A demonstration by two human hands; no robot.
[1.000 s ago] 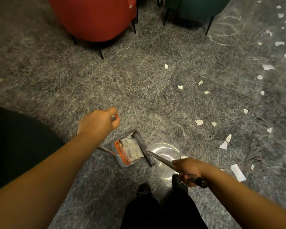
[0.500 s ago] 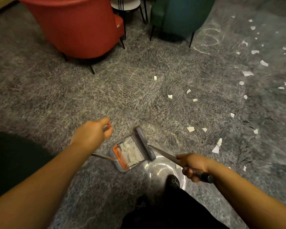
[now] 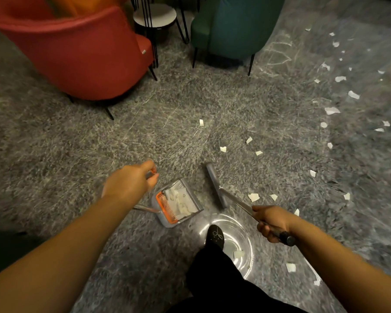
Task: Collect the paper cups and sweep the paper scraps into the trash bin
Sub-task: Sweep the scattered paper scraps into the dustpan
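My left hand [image 3: 131,181] grips the top of the long handle of a grey dustpan [image 3: 191,210] that rests on the grey carpet. White paper scraps lie inside the pan beside its orange comb [image 3: 166,207]. My right hand [image 3: 272,221] grips the broom handle, and the grey broom head [image 3: 216,185] sits just right of the pan, apart from it. Several white paper scraps [image 3: 253,197] lie on the carpet to the right and far right. No paper cup or trash bin is in view.
A red armchair [image 3: 84,55] stands at the back left, a teal armchair [image 3: 233,26] at the back centre, and a small round table [image 3: 155,15] between them. My dark shoe [image 3: 215,236] sits on a shiny clear plastic patch [image 3: 237,233] near my feet.
The broom head has swung away from the dustpan's mouth to the right. The view has tilted up, showing more of the chairs. Both hands keep their grips.
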